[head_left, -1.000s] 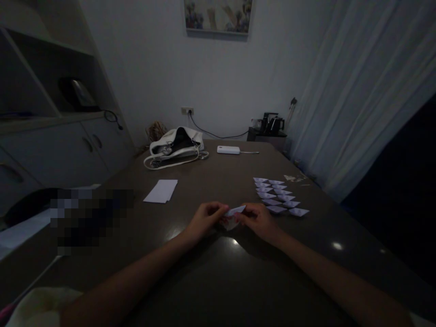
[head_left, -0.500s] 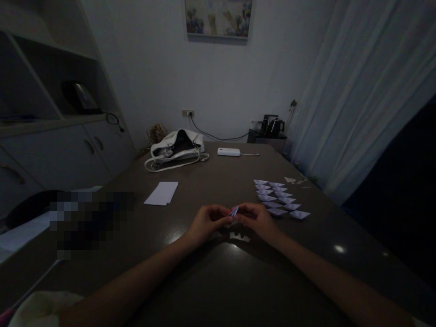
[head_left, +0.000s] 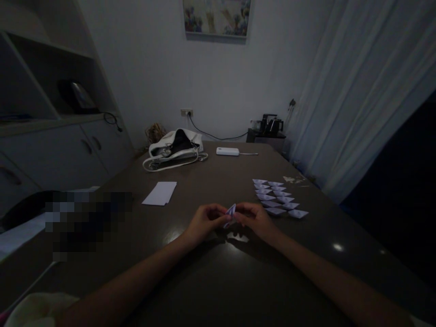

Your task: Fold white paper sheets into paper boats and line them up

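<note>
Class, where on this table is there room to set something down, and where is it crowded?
Bare tabletop lies between the paper sheets and paper boats, bordered by the power bank beyond and the left hand and right hand nearer. Another patch lies between the forearms. It is crowded beside the right hand, where paper boats sit close.

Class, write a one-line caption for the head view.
Two hands pinch a small folded paper beside rows of paper boats.
</note>
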`<state>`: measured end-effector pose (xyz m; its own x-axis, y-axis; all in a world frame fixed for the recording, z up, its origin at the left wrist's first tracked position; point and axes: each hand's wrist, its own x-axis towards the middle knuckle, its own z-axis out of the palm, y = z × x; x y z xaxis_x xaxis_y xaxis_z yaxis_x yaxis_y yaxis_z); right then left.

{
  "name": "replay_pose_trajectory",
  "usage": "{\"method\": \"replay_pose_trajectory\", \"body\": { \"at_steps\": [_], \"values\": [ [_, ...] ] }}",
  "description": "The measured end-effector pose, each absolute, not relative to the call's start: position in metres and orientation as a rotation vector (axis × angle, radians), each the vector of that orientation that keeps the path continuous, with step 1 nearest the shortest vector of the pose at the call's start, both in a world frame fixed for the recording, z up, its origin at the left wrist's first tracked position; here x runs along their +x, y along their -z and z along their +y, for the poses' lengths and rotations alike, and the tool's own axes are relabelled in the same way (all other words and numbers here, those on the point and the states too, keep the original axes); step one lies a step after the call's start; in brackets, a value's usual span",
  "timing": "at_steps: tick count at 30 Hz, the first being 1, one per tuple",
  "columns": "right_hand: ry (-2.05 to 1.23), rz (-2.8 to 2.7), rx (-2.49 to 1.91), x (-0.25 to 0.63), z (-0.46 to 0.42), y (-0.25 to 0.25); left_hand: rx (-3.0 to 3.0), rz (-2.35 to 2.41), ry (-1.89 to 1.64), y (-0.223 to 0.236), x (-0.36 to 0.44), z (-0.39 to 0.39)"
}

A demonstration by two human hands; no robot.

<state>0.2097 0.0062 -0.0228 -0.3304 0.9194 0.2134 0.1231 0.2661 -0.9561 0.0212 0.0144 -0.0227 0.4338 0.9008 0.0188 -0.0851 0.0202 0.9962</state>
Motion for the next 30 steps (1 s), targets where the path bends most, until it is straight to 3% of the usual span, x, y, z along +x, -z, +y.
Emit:
{"method": "replay_pose_trajectory", "body": {
  "at_steps": [30],
  "values": [
    [-1.263,-1.669,-1.004,0.2102,0.0064,0.0219,1.355,0.776,-0.859,0.0237,0.0211,0.0146]
  ]
}}
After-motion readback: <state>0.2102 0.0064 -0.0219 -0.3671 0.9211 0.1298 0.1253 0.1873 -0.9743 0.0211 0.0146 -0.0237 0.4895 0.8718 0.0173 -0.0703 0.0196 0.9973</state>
